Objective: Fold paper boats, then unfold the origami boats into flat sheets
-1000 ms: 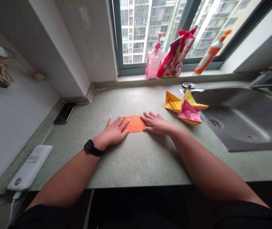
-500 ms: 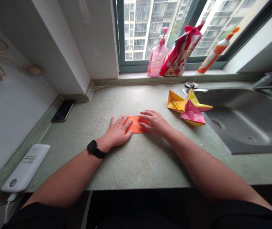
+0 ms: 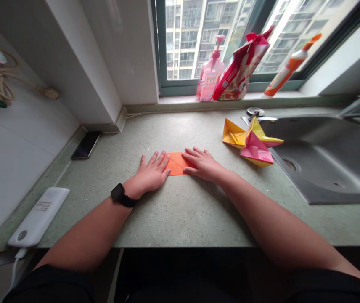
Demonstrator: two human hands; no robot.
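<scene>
An orange sheet of folded paper (image 3: 176,163) lies flat on the speckled green countertop (image 3: 183,214), with crease lines showing across its middle. My left hand (image 3: 152,170) rests palm down with fingers spread, its fingertips and thumb over the paper's left end. Over the right end lies my right hand (image 3: 204,164), flat with the fingers stretched out. Both ends of the paper are hidden under the hands. To the right stand folded paper boats: an orange one (image 3: 233,134), a yellow one (image 3: 258,131) and a pink one (image 3: 255,151), close together.
A steel sink (image 3: 331,168) is set into the counter at the right. At the left lie a dark phone (image 3: 86,145) and a white power bank (image 3: 39,216) with a cable. A pink pump bottle (image 3: 210,73), a red bag (image 3: 241,69) and an orange-white bottle (image 3: 289,69) stand on the windowsill.
My left hand has slid left along the paper, uncovering more of its middle. The right hand has come down flatter onto the right end. The camera view has shifted slightly.
</scene>
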